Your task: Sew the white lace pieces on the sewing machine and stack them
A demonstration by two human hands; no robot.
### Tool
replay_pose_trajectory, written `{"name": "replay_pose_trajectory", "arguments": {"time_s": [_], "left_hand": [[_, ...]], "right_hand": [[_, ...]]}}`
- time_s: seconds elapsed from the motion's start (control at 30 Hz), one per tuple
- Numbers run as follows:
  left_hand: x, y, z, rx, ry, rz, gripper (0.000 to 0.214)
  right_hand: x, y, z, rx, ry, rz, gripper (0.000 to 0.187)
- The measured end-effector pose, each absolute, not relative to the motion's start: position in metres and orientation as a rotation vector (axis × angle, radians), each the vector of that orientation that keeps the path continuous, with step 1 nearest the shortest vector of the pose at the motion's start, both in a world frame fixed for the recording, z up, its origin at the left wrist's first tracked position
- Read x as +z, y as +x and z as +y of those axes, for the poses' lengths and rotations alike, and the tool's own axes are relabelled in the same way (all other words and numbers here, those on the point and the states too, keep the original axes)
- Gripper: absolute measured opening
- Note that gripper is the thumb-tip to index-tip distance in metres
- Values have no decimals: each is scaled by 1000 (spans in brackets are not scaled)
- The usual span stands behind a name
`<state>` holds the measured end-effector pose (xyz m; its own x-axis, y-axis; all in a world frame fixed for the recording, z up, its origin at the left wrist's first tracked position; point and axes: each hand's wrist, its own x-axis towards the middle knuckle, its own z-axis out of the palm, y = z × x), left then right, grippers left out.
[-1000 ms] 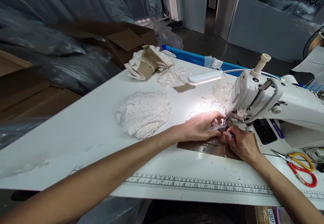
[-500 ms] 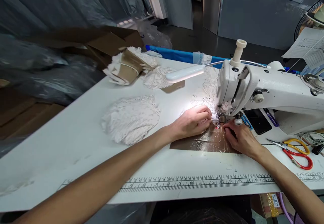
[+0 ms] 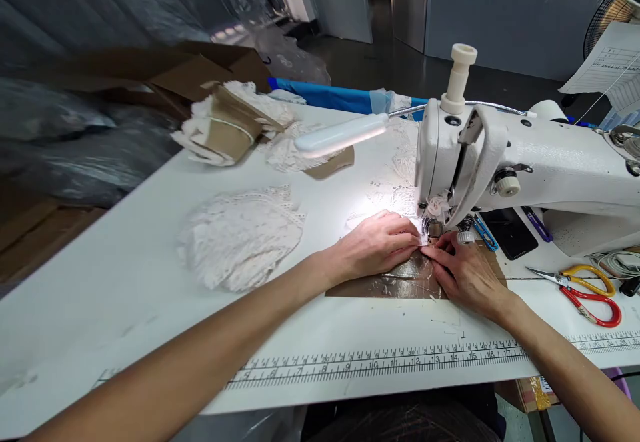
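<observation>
A white sewing machine stands on the right, its needle and presser foot over a piece of white lace lit by a lamp. My left hand lies on the lace just left of the presser foot, fingers curled and pressed together on it. From the right, my right hand reaches in with thumb and forefinger together at the lace's near edge, beside the left fingertips. The edge is mostly hidden by the fingers. Beneath both hands is a shiny brown sheet with thread scraps.
A white lace pile lies left on the table. Behind it are a tied lace bundle and a lamp. Scissors with red and yellow handles, a phone and a blue cutter lie right. A printed ruler runs along the front edge.
My right hand has moved left, toward the presser foot and my left fingertips. The small lace end with red on it, visible before, is now covered by fingers. The view has shifted slightly.
</observation>
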<state>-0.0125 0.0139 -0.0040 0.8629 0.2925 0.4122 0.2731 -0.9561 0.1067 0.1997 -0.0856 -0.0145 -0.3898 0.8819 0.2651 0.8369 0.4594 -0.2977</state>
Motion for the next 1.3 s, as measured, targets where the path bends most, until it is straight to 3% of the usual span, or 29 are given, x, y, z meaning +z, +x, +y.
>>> {"name": "replay_pose_trajectory", "arguments": {"time_s": [0.43, 0.67, 1.0, 1.3], "left_hand": [[-4, -8, 13, 749, 3034, 339, 36], [-3, -9, 13, 785, 2994, 321, 32], [-8, -10, 12, 817, 2988, 353, 32], [-6, -10, 14, 849, 3018, 234, 31]], "right_hand": [[-13, 199, -87, 169, -1472, -2312, 32], [9, 206, -75, 354, -1612, -2297, 34], [4, 202, -75, 140, -1757, -2388, 37], [6, 201, -76, 141, -1778, -2431, 38]]}}
